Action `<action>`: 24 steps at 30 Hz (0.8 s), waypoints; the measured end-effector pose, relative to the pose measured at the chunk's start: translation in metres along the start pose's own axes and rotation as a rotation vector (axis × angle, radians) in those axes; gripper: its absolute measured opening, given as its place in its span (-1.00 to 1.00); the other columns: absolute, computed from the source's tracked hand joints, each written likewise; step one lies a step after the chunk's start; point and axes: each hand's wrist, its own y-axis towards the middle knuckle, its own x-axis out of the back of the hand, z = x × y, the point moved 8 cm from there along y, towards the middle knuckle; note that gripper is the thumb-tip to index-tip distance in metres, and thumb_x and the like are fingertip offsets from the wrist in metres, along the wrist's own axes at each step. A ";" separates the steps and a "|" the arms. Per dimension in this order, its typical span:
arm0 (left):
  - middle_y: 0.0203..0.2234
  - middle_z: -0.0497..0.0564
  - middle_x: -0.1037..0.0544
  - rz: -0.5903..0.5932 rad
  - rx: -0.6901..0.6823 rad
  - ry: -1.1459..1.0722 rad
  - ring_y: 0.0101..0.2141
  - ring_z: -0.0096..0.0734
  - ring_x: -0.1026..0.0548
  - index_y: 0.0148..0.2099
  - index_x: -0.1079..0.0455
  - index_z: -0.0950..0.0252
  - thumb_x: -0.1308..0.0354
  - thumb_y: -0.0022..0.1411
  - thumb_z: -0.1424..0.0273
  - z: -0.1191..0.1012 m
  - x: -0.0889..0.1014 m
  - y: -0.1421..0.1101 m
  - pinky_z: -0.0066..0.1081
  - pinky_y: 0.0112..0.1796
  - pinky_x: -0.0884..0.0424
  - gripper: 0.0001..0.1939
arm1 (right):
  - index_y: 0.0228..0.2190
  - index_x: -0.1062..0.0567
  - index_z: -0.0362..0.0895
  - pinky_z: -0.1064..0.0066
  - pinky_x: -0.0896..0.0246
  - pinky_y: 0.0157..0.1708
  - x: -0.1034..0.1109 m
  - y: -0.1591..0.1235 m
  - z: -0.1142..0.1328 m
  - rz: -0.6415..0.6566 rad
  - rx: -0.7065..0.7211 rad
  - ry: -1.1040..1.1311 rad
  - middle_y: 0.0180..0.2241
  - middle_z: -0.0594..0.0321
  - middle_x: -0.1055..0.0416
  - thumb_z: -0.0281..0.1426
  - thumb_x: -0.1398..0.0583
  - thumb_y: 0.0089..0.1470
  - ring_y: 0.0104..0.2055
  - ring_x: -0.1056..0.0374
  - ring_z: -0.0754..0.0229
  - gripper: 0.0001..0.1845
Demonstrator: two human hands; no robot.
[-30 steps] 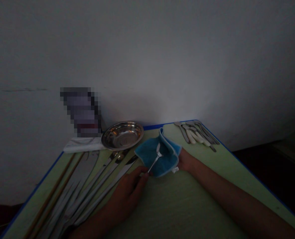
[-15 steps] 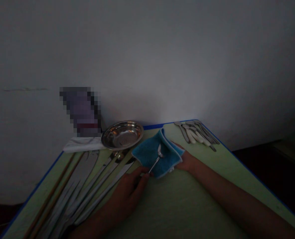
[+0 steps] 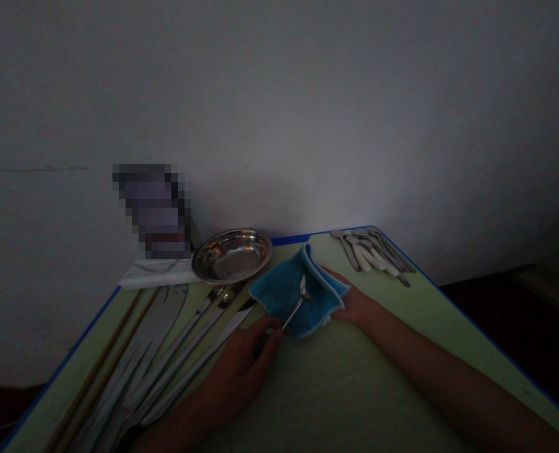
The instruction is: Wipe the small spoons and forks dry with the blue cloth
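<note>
My left hand [image 3: 246,358] is closed, with thumb and fingers pinching the handle end of a small metal spoon [image 3: 302,290]. The spoon's bowl end lies against a blue cloth [image 3: 279,294] with a pale edge. This cloth drapes over my right hand [image 3: 350,303], which holds it from beneath and behind; the fingers there are hidden by the fabric. To the left of my left hand, several long metal utensils [image 3: 189,352] lie side by side, partly covered by my forearm.
A shiny metal bowl [image 3: 232,257] stands near the wall, beside a folded white cloth [image 3: 154,274]. Two brown chopsticks [image 3: 102,362] lie at the left. Several pieces of cutlery [image 3: 371,255], some white-handled, rest at the back right. Blue edging [image 3: 291,240] borders the green table; a blurred-out object [image 3: 157,211] leans on the wall.
</note>
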 end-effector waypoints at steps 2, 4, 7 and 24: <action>-0.46 -0.08 -0.51 -0.009 -0.009 -0.002 -0.46 -0.40 -0.45 -0.14 -0.34 0.25 0.14 0.28 0.32 0.000 0.001 0.000 -0.47 -0.43 -0.29 -0.74 | -0.43 -0.46 -0.19 0.33 -0.24 -0.25 0.002 0.001 -0.001 -0.021 -0.007 0.013 -0.52 0.25 -0.42 -0.20 -0.19 -0.12 -0.36 -0.36 0.19 -0.71; -0.44 -0.08 -0.51 -0.017 -0.015 -0.008 -0.43 -0.39 -0.45 -0.15 -0.35 0.24 0.15 0.29 0.33 0.000 0.001 0.000 -0.46 -0.38 -0.30 -0.73 | -0.41 -0.46 -0.20 0.34 -0.25 -0.26 0.005 0.002 -0.002 -0.041 -0.011 0.028 -0.52 0.26 -0.41 -0.21 -0.18 -0.10 -0.38 -0.35 0.21 -0.71; -0.45 -0.08 -0.50 -0.021 -0.012 -0.008 -0.42 -0.39 -0.44 -0.18 -0.37 0.24 0.16 0.29 0.33 -0.001 0.001 0.001 -0.46 -0.35 -0.30 -0.72 | -0.42 -0.46 -0.20 0.37 -0.26 -0.29 0.007 0.003 -0.002 -0.058 -0.008 0.044 -0.54 0.28 -0.41 -0.24 -0.17 -0.08 -0.45 -0.34 0.24 -0.73; -0.42 -0.06 -0.51 -0.051 0.014 -0.030 -0.39 -0.36 -0.46 -0.20 -0.35 0.25 0.17 0.28 0.33 -0.006 0.006 0.002 -0.47 -0.38 -0.28 -0.72 | -0.31 -0.43 -0.18 0.29 -0.20 -0.10 0.000 -0.003 0.010 0.033 0.047 0.153 -0.42 0.25 -0.48 -0.18 -0.06 -0.05 -0.29 -0.37 0.17 -0.63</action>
